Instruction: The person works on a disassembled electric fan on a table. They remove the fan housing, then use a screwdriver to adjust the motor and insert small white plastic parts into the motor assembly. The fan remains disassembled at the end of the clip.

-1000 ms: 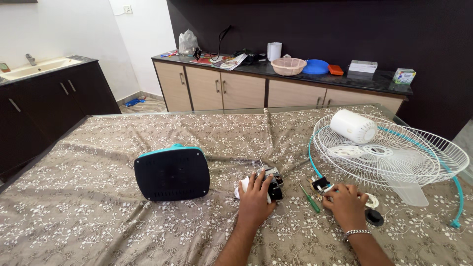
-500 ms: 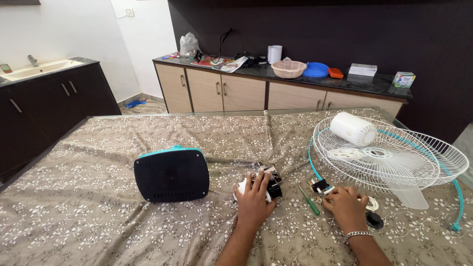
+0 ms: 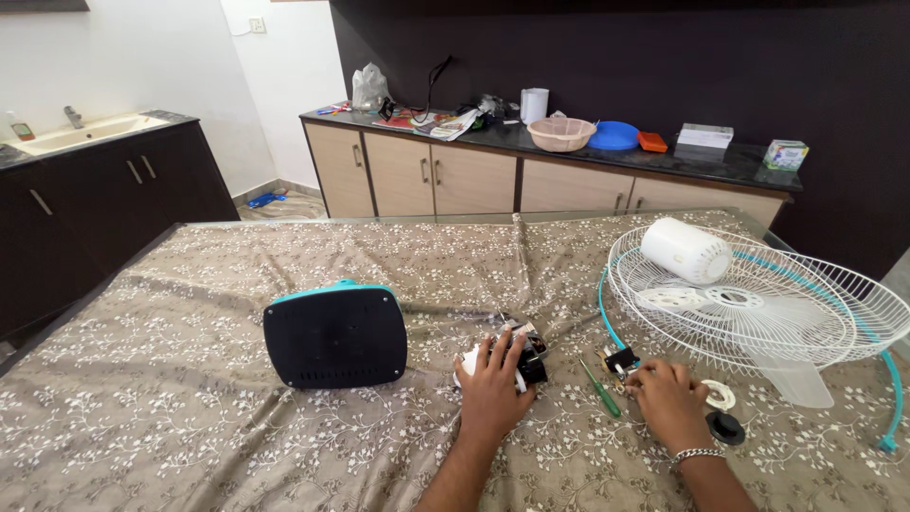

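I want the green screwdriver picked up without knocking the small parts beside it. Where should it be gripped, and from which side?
Probably grip the green screwdriver at mid-handle, coming straight down from above. It lies flat on the tablecloth between the left hand and the right hand, slanted, with small parts close by its far end.

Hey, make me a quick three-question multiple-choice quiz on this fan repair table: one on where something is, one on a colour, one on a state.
1. Where does the green screwdriver lie?
A. between the two hands
B. on the counter
C. inside the fan grille

2. What colour edges the dark fan base?
A. red
B. teal
C. yellow

3. What is the left hand doing?
A. hanging in the air
B. resting on the small motor part
C. gripping the screwdriver

Answers:
1 A, it lies on the cloth between the left hand and the right hand.
2 B, a teal rim shows along its top.
3 B, its palm and fingers lie over the part.
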